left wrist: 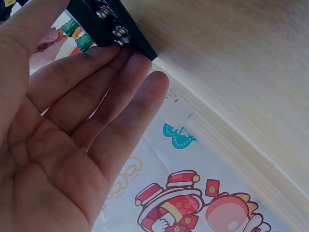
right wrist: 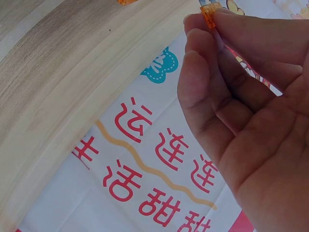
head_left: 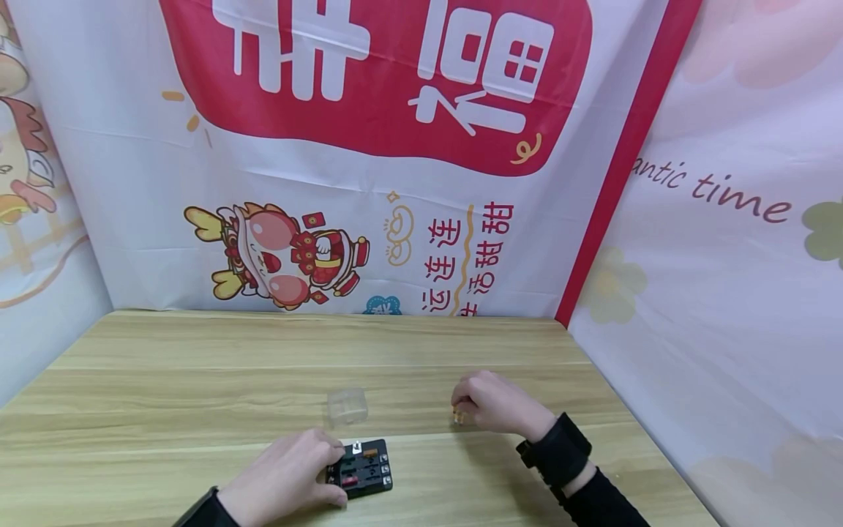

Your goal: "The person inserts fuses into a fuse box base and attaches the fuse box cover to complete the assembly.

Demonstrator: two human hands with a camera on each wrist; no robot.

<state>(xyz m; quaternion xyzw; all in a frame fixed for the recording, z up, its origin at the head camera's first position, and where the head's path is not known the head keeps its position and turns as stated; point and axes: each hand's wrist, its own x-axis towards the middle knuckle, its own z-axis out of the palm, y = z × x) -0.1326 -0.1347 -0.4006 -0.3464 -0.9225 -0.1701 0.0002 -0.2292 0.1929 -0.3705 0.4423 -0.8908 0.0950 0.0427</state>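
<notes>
A black fuse block [head_left: 369, 479] lies on the table in front of me, with small orange and red fuses set in it. My left hand [head_left: 293, 468] grips its left end between thumb and fingers. Screw terminals [left wrist: 119, 32] and green fuses [left wrist: 84, 42] show along the block in the left wrist view. To the right, my right hand [head_left: 497, 406] pinches a small orange blade fuse [right wrist: 208, 15] between thumb and forefinger, its metal prongs pointing away from the palm. Another orange piece [right wrist: 126, 1] is cut off at the top of the right wrist view.
A clear plastic cover [head_left: 347, 406] sits on the wooden table [head_left: 197, 380] just behind the fuse block. Printed cloth [head_left: 461, 183] hangs at the table's back edge, and more cloth [head_left: 718, 293] hangs along the right side.
</notes>
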